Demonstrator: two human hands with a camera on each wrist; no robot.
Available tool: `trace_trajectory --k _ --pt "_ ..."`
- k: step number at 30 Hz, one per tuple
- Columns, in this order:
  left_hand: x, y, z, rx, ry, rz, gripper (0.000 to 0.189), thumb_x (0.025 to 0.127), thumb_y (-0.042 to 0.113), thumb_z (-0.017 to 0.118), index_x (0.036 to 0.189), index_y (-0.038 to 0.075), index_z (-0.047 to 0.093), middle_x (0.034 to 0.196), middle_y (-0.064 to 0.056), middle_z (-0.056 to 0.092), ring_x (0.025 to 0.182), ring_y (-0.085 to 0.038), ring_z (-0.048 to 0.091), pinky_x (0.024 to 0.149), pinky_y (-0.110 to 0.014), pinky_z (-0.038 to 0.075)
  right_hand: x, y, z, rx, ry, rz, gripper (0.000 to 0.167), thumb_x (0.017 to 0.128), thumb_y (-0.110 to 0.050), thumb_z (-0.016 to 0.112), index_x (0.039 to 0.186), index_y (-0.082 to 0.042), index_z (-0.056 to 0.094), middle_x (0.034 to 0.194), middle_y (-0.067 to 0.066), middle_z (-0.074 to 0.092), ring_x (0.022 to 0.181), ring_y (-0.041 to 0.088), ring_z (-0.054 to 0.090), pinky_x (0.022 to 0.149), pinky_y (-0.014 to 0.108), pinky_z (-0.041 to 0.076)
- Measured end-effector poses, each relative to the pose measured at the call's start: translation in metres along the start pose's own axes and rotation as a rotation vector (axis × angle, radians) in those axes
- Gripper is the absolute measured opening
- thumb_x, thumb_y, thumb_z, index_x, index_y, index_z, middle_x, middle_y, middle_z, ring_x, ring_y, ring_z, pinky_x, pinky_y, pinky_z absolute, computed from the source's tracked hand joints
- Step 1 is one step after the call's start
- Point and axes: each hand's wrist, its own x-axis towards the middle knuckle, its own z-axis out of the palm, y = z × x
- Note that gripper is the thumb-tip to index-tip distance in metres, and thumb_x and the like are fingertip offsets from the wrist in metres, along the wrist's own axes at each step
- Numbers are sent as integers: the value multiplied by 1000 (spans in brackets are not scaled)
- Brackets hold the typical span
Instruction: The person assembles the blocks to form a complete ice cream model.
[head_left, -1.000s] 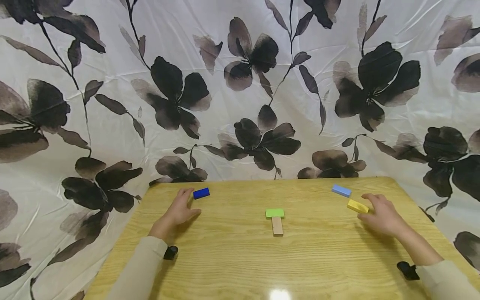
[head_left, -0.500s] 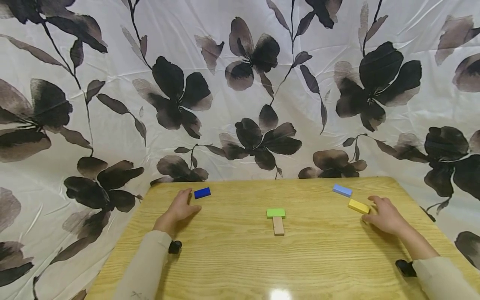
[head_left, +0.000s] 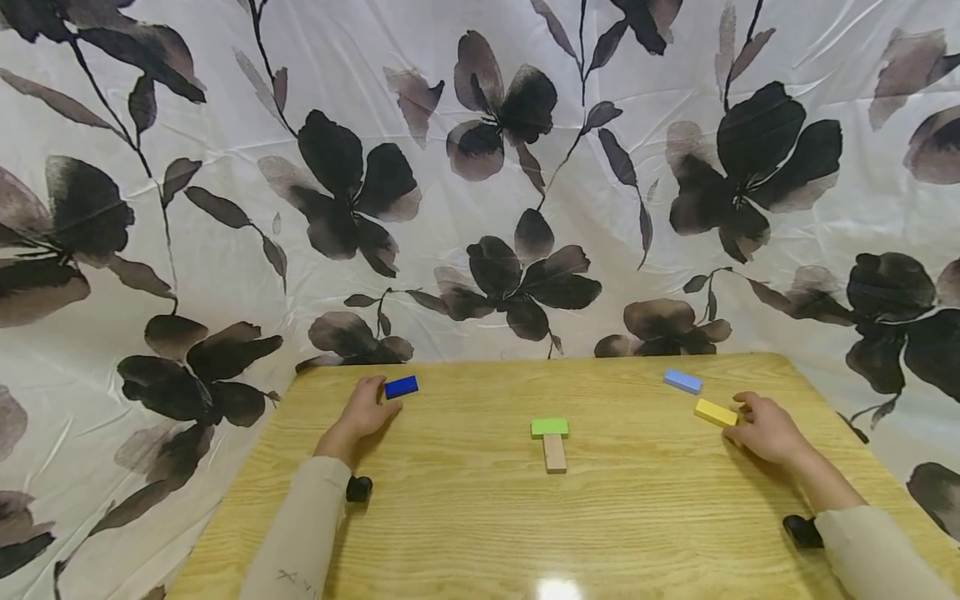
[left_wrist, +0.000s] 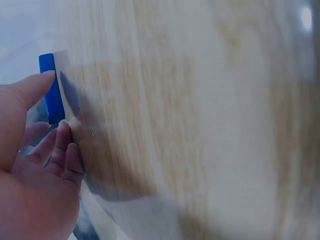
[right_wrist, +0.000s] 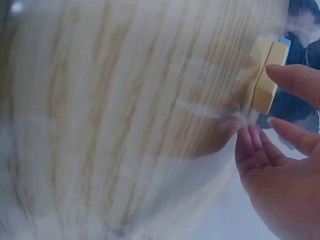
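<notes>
A dark blue block [head_left: 401,387] lies at the far left of the table, and my left hand [head_left: 363,417] is right beside its left end. In the left wrist view the thumb of that hand [left_wrist: 42,185] is stretched in front of the blue block [left_wrist: 51,107]; whether it touches cannot be told. On the right, a yellow block [head_left: 715,412] lies near the fingertips of my right hand [head_left: 768,429]. The right wrist view has the thumb of the right hand [right_wrist: 285,180] overlapping the yellow block [right_wrist: 266,90], with the other fingers loosely bent below. Neither hand grips anything.
A light blue block [head_left: 682,382] lies behind the yellow one. Mid-table, a green block [head_left: 550,428] adjoins a plain wooden block [head_left: 555,454] in a T shape. Behind the wooden table [head_left: 480,533] hangs a floral cloth [head_left: 420,250].
The left thumb has come closer to the dark blue block, narrowing the hand's spread. The right hand has shifted slightly near the yellow block. All the blocks stay where they were.
</notes>
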Motion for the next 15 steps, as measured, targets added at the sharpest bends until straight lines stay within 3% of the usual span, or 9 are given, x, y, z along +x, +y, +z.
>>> trace_trajectory --k 6,15 --pt "3 3 -3 19 25 34 56 97 9 66 140 -20 44 140 -41 43 131 -56 43 113 -62 33 0 -1 0 1 25 -16 53 88 -5 73 125 25 50 110 42 60 100 55 61 83 61 52" --pt "8 2 0 25 37 19 49 96 6 67 136 -18 51 134 -38 48 126 -54 47 111 -62 36 2 2 4 -1 38 -16 40 86 -1 72 115 23 58 99 32 66 90 43 65 76 52 55"
